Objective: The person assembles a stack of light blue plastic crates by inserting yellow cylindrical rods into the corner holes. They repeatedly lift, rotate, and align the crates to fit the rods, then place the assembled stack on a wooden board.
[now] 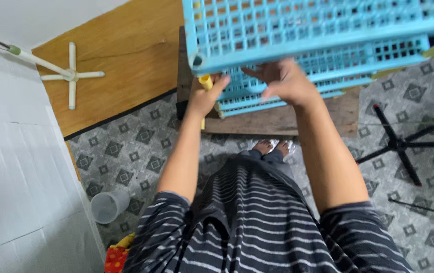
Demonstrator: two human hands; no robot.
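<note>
The left hand (204, 97) is closed around a yellow tube (205, 82), which stands upright under the corner of the top blue shelf tray (298, 38). The right hand (285, 81) is spread out, with its fingers pressed flat against the edge of the lower blue tray (328, 76). It looks like the person is putting a plastic rack together, and the step now seems to be fitting the tube into the round hole (197, 61) at the top tray's corner. The next move would need the tube lined up straight with that hole while the other hand keeps the rack from wobbling. I count two hands, one yellow tube in the hand, and at least two blue trays, maybe three. The rack stands on a low wooden surface (277, 121). Two bare feet (271, 147) stand on the patterned floor (131, 151). One clear plastic cup (106, 206) sits by the wall, one white cross stand (71, 75) lies on the wood floor, and one black stand (401, 144) is on the right.
</note>
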